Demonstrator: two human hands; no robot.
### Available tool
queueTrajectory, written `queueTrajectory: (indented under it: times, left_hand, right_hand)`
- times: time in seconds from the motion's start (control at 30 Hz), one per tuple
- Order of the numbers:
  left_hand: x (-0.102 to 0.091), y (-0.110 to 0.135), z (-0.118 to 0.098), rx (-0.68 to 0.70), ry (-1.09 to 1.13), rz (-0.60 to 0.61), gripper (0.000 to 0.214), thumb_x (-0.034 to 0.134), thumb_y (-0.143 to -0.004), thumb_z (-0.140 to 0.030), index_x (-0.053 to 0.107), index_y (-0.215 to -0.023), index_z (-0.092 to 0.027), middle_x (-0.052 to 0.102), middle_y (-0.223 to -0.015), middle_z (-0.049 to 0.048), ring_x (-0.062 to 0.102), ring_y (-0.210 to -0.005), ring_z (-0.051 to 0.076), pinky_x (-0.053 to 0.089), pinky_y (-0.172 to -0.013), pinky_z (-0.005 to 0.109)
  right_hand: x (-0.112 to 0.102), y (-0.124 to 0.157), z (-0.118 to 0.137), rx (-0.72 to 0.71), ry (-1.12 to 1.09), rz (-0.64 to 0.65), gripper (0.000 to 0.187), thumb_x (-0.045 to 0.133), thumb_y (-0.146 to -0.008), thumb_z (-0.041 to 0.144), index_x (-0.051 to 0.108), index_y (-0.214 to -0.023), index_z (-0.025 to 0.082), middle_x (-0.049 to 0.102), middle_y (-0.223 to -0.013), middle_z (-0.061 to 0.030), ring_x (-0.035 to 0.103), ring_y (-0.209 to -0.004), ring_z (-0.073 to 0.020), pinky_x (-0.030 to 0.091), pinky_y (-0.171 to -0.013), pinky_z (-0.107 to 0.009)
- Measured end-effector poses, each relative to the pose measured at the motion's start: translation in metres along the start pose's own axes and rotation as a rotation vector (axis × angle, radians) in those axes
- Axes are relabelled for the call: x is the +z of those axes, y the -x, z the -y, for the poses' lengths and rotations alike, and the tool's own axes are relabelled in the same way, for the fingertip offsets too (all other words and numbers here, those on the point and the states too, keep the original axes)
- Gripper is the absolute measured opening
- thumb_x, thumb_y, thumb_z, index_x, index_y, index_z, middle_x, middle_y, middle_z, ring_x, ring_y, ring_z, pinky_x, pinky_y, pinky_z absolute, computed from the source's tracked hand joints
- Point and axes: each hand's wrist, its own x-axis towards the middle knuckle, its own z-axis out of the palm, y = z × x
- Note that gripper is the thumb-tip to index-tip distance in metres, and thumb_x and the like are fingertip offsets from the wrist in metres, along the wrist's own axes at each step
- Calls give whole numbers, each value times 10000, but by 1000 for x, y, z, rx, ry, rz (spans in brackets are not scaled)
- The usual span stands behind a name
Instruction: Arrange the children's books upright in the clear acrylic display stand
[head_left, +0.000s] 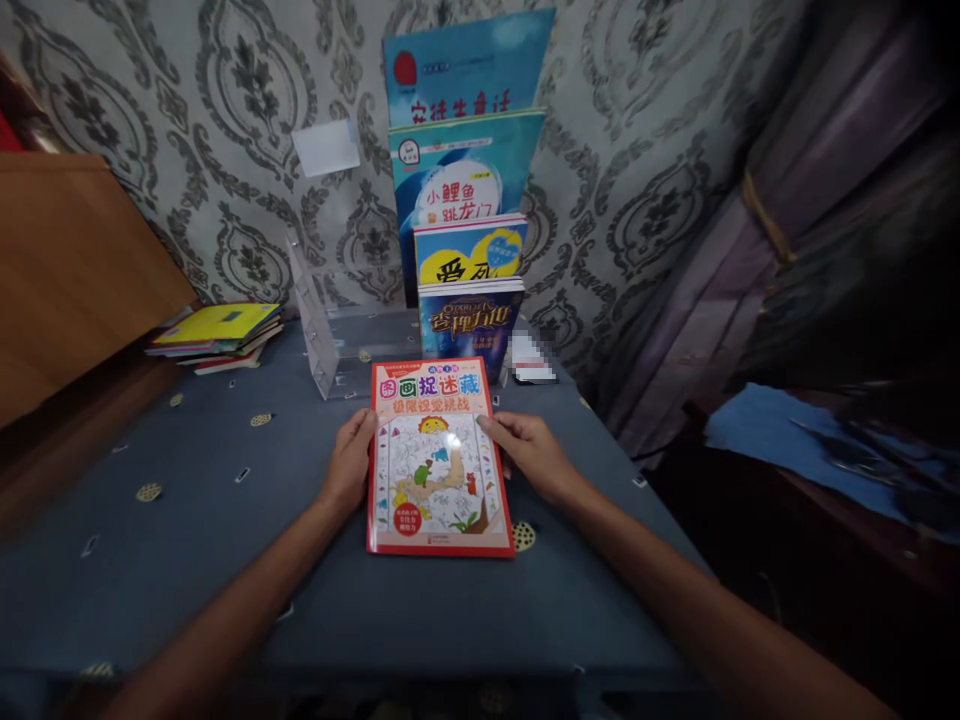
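Between my two hands is a red-bordered picture book (442, 470), its cover facing up toward me. My left hand (352, 455) grips its left edge, and my right hand (532, 450) pinches the right edge with the thumb on the cover. Just behind it rises a clear acrylic tiered book rack (319, 340). Its right side carries books in steps: a dark blue book (469, 320) in front, a yellow and blue book (465, 258), a teal book (457, 170), and a taller blue book (469, 70) at the back. The rack's left side shows bare clear plastic.
A stack of thin books (217, 335) lies at the back left of the dark blue tablecloth (187, 560). A blurred white item (532, 360) sits right of the rack. Patterned wallpaper backs the table, with a wooden panel (75, 240) at left and a curtain (675, 330) at right.
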Motion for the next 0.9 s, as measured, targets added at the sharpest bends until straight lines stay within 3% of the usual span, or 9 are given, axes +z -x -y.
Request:
queueTrajectory:
  times: [0.1, 0.2, 0.37, 0.6, 0.73, 0.9]
  left_hand:
    - [-7, -6, 9, -76, -68, 59, 532, 822, -618, -622, 601, -811, -178, 762, -807, 63, 752, -796, 260, 572, -604, 295]
    - [-11, -12, 10, -114, -176, 144, 496, 816, -650, -539, 597, -914, -180, 756, -792, 54, 749, -733, 250, 547, -552, 274]
    - [-20, -22, 10, -48, -351, 206, 569, 756, -730, -392, 511, -1208, -203, 701, -712, -25, 668, -530, 165, 496, -455, 223]
    - [-28, -38, 5, 12, -701, 298, 459, 609, -821, -326, 494, -1245, -195, 570, -583, -101, 509, -351, 93, 383, -334, 168]
    - [-22, -43, -7, 28, -977, 351, 447, 504, -893, -259, 476, -1329, -164, 594, -604, -74, 550, -409, 120, 406, -386, 199]
    - [-14, -47, -15, 122, -1307, 373, 422, 460, -960, -264, 506, -1363, -148, 723, -794, 34, 682, -641, 197, 495, -587, 278]
  right_hand:
    - [-5, -2, -11, 69, 35, 20, 539, 681, -732, 706, 548, -619, 197, 525, -509, 41, 428, -394, -78, 344, -363, -223]
    - [-13, -7, -17, 104, 78, 31, 524, 682, -719, 697, 569, -615, 196, 525, -493, 44, 428, -376, -80, 346, -346, -224]
    - [-20, -14, -26, 116, 151, 39, 463, 683, -759, 631, 556, -631, 204, 534, -472, 45, 432, -338, -81, 329, -331, -223]
    - [-17, -19, -23, 140, 261, 71, 369, 665, -828, 501, 560, -643, 199, 538, -448, 43, 439, -312, -82, 313, -324, -214]
    - [-17, -23, -16, 173, 336, 85, 334, 652, -843, 436, 548, -634, 198, 552, -458, 39, 454, -310, -86, 329, -334, -210]
    - [-16, -26, -7, 210, 418, 103, 296, 617, -868, 367, 529, -636, 206, 532, -429, 45, 465, -313, -94, 346, -351, -211]
